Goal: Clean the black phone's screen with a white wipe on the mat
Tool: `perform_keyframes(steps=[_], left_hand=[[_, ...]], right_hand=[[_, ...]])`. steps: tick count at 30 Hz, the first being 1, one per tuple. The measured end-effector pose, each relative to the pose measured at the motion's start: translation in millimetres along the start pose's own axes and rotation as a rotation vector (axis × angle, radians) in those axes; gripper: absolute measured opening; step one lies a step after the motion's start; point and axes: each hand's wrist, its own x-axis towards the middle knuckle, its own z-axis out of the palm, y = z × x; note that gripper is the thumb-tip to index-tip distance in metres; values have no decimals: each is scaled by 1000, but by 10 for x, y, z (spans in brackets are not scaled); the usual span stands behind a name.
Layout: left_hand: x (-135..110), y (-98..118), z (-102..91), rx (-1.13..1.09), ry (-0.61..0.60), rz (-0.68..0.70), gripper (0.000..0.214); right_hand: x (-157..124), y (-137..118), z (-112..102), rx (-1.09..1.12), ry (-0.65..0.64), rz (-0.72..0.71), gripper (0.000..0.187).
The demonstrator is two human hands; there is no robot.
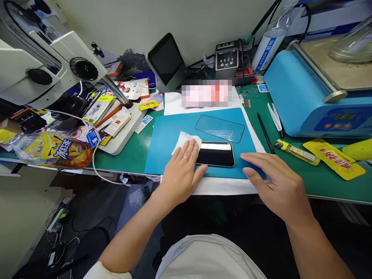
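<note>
A smartphone (218, 155) with a dark glossy screen lies flat on a blue mat (162, 128). My left hand (180, 170) presses a folded white wipe (181, 140) down at the phone's left end, fingers close together over it. That end of the phone is hidden under the hand and wipe. To the right of the phone, my right hand (276, 182) is held with fingers extended and thumb apart, holding nothing. Behind the phone lies a clear screen protector (220, 128) with a black outline.
A microscope stand (84, 69) and a drink bottle (52, 150) occupy the left. At the right are a blue heating machine (302, 93), a black pen (265, 131), white tweezers (274, 118) and yellow packets (334, 159). A smart display (166, 60) stands behind the mat.
</note>
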Motion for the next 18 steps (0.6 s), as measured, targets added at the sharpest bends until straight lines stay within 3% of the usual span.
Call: perform_keyframes(steps=[5, 13, 18], left_hand=[[68, -99, 18, 20, 26, -48, 65], [-429, 51, 27, -3, -2, -74, 65], [-97, -17, 26, -24, -10, -91, 69]], right_hand=[[0, -10, -10, -17, 5, -6, 25], [0, -6, -1, -14, -18, -15, 25], [8, 11, 26, -74, -84, -8, 35]])
